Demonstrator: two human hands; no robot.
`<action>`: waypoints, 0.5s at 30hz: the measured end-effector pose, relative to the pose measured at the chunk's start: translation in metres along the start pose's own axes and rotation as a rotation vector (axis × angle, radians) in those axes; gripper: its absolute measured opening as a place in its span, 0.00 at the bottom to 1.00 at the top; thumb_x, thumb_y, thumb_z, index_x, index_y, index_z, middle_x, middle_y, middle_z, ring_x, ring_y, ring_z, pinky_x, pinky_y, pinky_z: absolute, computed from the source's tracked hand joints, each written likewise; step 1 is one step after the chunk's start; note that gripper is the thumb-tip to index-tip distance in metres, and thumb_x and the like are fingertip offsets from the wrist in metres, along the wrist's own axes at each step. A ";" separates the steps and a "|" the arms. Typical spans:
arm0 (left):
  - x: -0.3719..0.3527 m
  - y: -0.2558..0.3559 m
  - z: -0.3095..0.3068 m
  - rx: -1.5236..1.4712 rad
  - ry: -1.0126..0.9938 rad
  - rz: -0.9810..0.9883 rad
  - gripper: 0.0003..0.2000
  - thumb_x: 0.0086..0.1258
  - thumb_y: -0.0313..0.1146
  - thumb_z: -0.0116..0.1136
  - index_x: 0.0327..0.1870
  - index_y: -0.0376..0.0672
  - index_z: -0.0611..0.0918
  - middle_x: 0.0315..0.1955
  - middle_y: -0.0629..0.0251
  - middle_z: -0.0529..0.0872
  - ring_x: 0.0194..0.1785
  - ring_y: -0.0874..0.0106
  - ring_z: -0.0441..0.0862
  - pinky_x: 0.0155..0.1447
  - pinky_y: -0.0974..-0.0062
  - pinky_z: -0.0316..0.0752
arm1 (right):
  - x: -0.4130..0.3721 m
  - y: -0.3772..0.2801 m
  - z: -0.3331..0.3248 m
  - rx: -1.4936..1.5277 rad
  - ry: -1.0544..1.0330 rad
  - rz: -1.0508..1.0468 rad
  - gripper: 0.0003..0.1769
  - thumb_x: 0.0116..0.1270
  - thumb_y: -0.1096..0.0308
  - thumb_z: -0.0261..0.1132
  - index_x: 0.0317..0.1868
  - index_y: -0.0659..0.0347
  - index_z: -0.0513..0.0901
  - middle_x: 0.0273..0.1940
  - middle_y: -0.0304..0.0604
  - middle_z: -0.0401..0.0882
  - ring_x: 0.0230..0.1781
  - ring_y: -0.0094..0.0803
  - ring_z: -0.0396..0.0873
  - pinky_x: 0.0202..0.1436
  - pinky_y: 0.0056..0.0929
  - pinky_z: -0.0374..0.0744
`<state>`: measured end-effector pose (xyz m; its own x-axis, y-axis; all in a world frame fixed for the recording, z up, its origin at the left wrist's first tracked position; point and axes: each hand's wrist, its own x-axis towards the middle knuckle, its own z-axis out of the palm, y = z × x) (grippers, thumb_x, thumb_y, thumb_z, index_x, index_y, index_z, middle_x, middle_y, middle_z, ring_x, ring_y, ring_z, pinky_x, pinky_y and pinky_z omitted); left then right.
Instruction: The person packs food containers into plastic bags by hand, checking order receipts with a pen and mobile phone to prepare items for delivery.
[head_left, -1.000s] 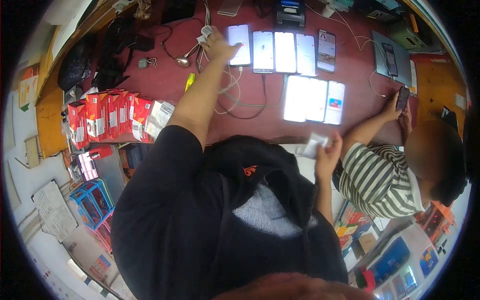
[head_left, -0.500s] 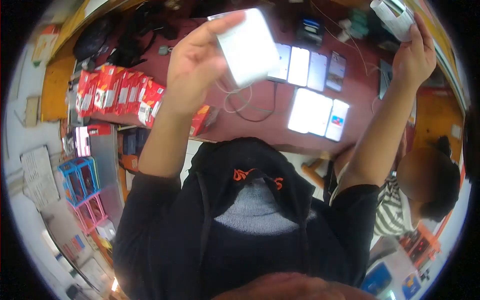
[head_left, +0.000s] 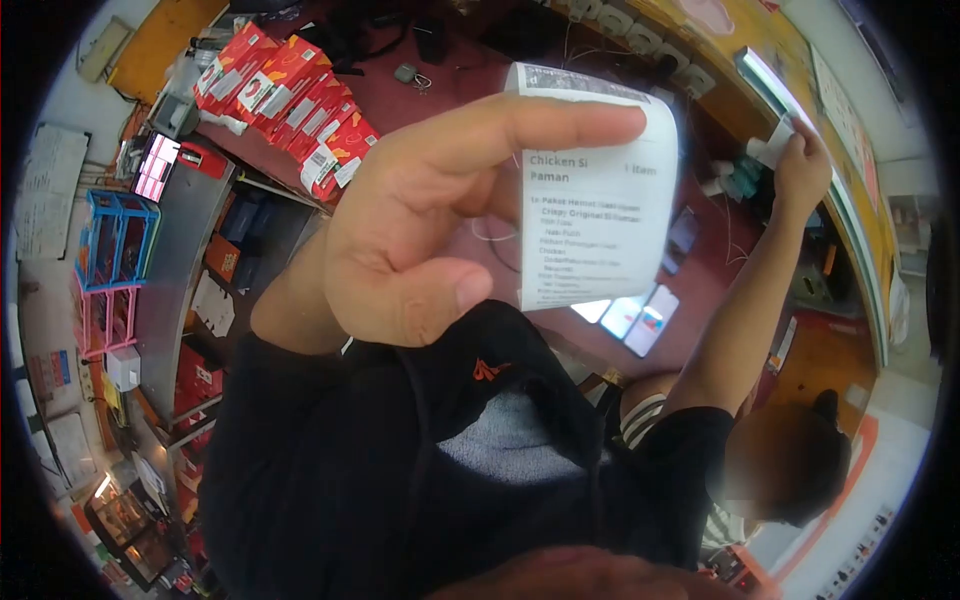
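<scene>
Close to my face, my left hand [head_left: 420, 220] holds a printed receipt [head_left: 600, 210] with its index finger lying across the front. The slip curls at its right side, and its text faces me. My thumb is apart from the paper; the fingers behind it are hidden. Farther off at the upper right, my right hand [head_left: 803, 170] is closed on a small white paper slip [head_left: 768, 148], beside the long pale ledge [head_left: 810, 125]. Partly behind the receipt, several lit phones [head_left: 650, 318] lie on the dark red table [head_left: 705, 285].
Red printed packets [head_left: 290, 95] stand in rows at the left of the table. A blue and pink rack [head_left: 115, 245] is at far left. Another person [head_left: 785, 465] sits at the lower right. Green tape-like items [head_left: 738, 180] lie near my right hand.
My left hand has brought the receipt nearer to me, making its print readable. My right arm has reached toward the ledge with its paper. The whole view has turned.
</scene>
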<state>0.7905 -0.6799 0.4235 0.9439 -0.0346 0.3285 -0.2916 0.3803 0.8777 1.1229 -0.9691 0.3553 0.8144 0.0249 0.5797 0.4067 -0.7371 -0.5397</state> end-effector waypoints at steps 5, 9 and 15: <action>-0.009 -0.003 -0.007 -0.012 -0.002 0.063 0.45 0.59 0.60 0.63 0.67 0.29 0.66 0.57 0.46 0.79 0.58 0.61 0.82 0.59 0.67 0.79 | -0.020 -0.025 0.006 -0.700 0.347 -0.110 0.17 0.60 0.55 0.59 0.45 0.50 0.86 0.51 0.45 0.80 0.56 0.48 0.73 0.64 0.45 0.66; -0.013 0.001 -0.006 -0.008 0.027 0.062 0.46 0.58 0.61 0.63 0.68 0.30 0.67 0.57 0.47 0.79 0.57 0.61 0.82 0.59 0.66 0.79 | -0.011 -0.009 0.009 -0.568 0.154 -0.230 0.18 0.58 0.55 0.59 0.46 0.47 0.86 0.50 0.44 0.80 0.56 0.47 0.73 0.65 0.47 0.64; -0.018 0.004 -0.014 -0.006 0.038 0.053 0.46 0.58 0.61 0.62 0.69 0.30 0.65 0.57 0.47 0.79 0.57 0.61 0.83 0.57 0.66 0.80 | -0.028 -0.024 0.003 -0.751 0.222 -0.440 0.23 0.58 0.57 0.56 0.54 0.45 0.84 0.51 0.41 0.81 0.56 0.46 0.73 0.60 0.49 0.67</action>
<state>0.7746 -0.6649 0.4160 0.9322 0.0214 0.3612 -0.3409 0.3864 0.8570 1.0915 -0.9502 0.3497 0.5185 0.3354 0.7865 0.2213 -0.9412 0.2554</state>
